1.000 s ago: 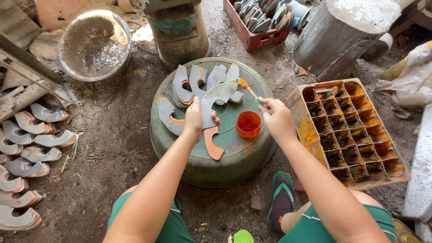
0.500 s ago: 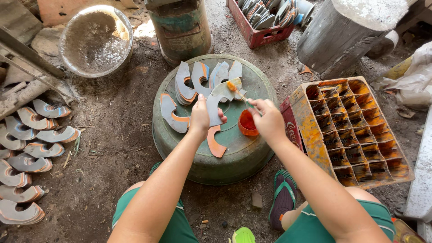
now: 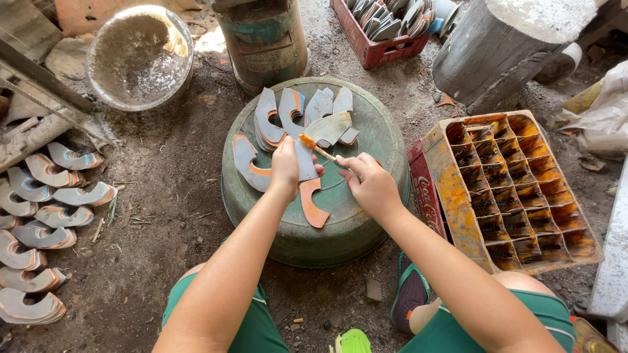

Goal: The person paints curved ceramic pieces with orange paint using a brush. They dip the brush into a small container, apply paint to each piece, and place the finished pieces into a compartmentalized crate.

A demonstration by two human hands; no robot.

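Observation:
An upturned green metal basin (image 3: 366, 216) serves as a work surface. On it lie several grey curved blades (image 3: 288, 111) with orange-painted edges. My left hand (image 3: 286, 167) presses down on one blade (image 3: 307, 176) whose orange handle end points toward me. My right hand (image 3: 371, 184) holds a thin paintbrush (image 3: 316, 149) with an orange tip resting on that blade's upper end. The orange paint cup is hidden under my right hand.
A partitioned orange crate (image 3: 517, 189) stands right of the basin. Painted blades (image 3: 39, 222) lie in rows on the dirt at left. A round metal bowl (image 3: 139, 55), a rusty drum (image 3: 265, 39), a red crate of blades (image 3: 383, 29) and a log (image 3: 504, 46) are behind.
My right hand has swung left from the orange paint cup, bringing the brush tip onto the blade. The cup is now covered by that hand. My left hand stayed on the blade.

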